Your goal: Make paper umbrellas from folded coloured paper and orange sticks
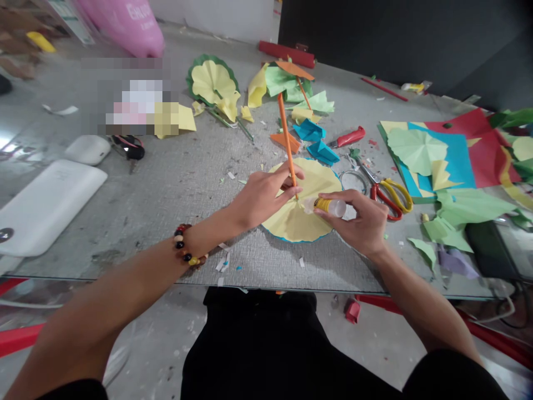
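My left hand pinches the lower end of a thin orange stick, perhaps rolled paper. It stands nearly upright with its foot at the middle of a round, pleated yellow paper disc edged with blue. In my right hand is a small clear glue bottle with a yellow label, lying almost sideways. Its tip points left, close to the foot of the stick; whether glue is coming out I cannot tell. Beyond the disc are folded blue paper pieces and an orange paper scrap.
Right of the disc lie scissors, a tape roll and a red-handled knife. Coloured paper sheets lie farther right. A green-and-yellow paper flower is at the back, and a white power bank at left.
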Demonstrator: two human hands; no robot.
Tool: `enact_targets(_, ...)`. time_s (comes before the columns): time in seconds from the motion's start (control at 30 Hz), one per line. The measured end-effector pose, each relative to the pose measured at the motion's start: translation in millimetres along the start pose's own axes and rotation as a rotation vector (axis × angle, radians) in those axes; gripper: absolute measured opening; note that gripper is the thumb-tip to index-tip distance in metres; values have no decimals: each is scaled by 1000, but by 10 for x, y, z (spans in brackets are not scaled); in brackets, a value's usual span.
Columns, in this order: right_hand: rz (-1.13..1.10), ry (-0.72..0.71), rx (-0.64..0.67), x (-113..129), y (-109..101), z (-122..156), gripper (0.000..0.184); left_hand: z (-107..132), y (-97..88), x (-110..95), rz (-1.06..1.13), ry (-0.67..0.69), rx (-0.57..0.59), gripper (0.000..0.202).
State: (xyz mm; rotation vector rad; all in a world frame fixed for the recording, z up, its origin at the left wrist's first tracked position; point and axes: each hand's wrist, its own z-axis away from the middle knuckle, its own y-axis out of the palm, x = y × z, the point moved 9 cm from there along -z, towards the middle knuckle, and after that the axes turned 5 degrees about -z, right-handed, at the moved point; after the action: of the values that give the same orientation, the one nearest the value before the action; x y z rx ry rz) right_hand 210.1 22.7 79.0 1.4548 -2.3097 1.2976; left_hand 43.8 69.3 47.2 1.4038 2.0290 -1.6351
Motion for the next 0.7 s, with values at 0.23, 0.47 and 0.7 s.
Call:
enact_targets(0.23, -1, 22, -19, -35, -17, 12, 30, 0, 0, 0, 17, -10, 4, 17)
enact_targets(0.47, 8, 81, -58, -85, -50, 7, 28, 2, -4, -1, -3, -1, -6, 18)
enact_targets(0.7, 6, 109, -65, -121, -47, 6, 27, 5, -14, -4, 1, 17, -27, 17)
